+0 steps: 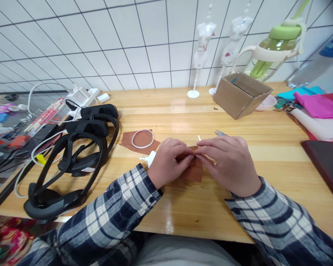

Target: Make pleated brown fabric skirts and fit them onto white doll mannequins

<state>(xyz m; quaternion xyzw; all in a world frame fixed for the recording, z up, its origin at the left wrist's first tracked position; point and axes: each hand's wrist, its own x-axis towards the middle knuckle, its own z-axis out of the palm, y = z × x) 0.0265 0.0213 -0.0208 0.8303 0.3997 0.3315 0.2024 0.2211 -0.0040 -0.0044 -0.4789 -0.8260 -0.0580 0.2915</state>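
My left hand point(169, 160) and my right hand point(229, 160) meet over the table, both pinching a piece of brown fabric point(193, 173). Its lower part hangs below my fingertips. A small white doll figure point(151, 158) lies partly hidden behind my left hand. Farther left, a silver ring point(143, 139) rests on another flat brown fabric piece point(124, 139). Just beyond my right fingers are the metal tips of a small tool point(219, 133), the rest of it covered by the hand. A short white stick point(199, 138) shows beside them.
Black headsets point(72, 166) with cables crowd the left side. At the back stand two white doll torsos on stands point(202, 44), a cardboard box point(238, 98) and a green-lidded bottle point(277, 51). Coloured cloths point(322, 107) and a dark tray-like object point(327, 166) lie at right.
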